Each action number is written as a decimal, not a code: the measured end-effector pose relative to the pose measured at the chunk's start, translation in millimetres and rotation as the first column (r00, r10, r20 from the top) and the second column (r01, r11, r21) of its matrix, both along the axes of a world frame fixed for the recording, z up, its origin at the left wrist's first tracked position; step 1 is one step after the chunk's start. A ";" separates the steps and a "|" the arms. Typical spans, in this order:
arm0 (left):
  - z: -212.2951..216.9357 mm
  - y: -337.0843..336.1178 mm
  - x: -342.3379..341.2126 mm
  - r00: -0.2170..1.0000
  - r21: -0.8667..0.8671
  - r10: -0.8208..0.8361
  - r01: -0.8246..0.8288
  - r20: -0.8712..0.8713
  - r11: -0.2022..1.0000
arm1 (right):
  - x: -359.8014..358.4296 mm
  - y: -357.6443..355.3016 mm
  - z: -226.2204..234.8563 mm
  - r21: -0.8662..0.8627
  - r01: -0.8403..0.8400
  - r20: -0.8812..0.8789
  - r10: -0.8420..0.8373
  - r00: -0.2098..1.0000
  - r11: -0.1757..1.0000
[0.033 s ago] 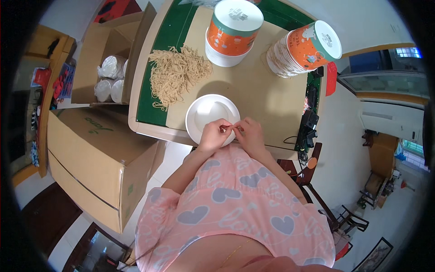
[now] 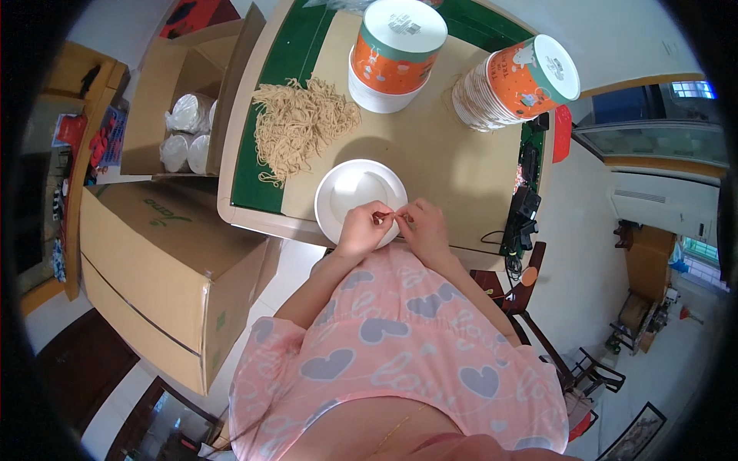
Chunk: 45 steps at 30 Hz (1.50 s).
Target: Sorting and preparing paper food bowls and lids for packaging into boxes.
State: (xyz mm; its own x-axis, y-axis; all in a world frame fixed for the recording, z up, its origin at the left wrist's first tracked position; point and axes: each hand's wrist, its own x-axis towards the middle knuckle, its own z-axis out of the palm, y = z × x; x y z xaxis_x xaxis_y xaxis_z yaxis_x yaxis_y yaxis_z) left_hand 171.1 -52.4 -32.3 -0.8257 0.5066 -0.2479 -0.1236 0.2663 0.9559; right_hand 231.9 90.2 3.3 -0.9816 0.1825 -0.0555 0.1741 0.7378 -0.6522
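Head view: left hand (image 2: 363, 232), right hand (image 2: 426, 229) pinched, contents unclear, over bowl (image 2: 324, 194) near table (image 2: 469, 192) edge; room rightward.

Home by look of it, likely living room, doubling as packing spot. Domestic signs: framed picture (image 2: 636, 435), dark wooden chair (image 2: 600, 372), dark wooden door (image 2: 86, 361), pale tiled floor (image 2: 289, 278), person in pink heart-print clothing (image 2: 384, 330). Packing signs: big closed carton (image 2: 146, 238), open carton (image 2: 147, 100) of wrapped white goods, stacked printed paper tubs (image 2: 516, 79) on green-edged worktop (image 2: 265, 180). Far rooms too small to read.
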 end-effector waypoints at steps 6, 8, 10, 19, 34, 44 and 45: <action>4.0 -4.5 -1.1 0.999 -0.042 0.013 -0.012 0.034 0.999 | -4.0 1.7 6.6 0.026 0.013 -0.035 -0.012 0.999 1.000; 4.8 -5.7 -1.1 0.998 -0.015 -0.009 0.010 0.065 1.000 | -4.4 0.6 10.2 0.009 -0.019 -0.026 0.020 0.999 1.000; 6.3 -7.4 -1.3 0.999 0.023 0.014 -0.015 0.053 1.000 | -4.1 0.0 9.7 -0.008 -0.048 -0.017 0.048 0.999 0.999; 17.4 -11.4 -5.2 0.998 -0.054 0.009 -0.006 0.061 0.999 | -2.8 0.0 4.4 0.022 -0.056 -0.063 0.058 0.996 0.998; 23.7 -15.2 -0.8 1.000 -0.002 0.021 -0.021 0.011 1.000 | -7.4 4.1 7.8 0.005 -0.066 -0.062 0.066 0.996 0.998; 34.8 -11.9 -2.7 0.998 0.026 -0.003 0.001 0.066 1.000 | -5.5 5.6 16.7 -0.053 -0.087 -0.143 0.079 0.987 0.995; 32.7 -13.3 -1.9 0.998 0.027 -0.002 0.000 0.067 1.000 | -5.2 6.5 17.1 -0.046 -0.076 -0.182 0.066 0.981 0.996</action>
State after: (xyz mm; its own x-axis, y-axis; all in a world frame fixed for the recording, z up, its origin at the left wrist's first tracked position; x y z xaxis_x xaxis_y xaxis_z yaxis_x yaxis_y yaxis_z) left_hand 169.2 -65.7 0.4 -0.8074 0.5145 -0.2889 -0.1873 0.2408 0.9523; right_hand 226.7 96.8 20.4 -0.9868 0.1137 0.1154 -0.0010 0.7082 -0.7061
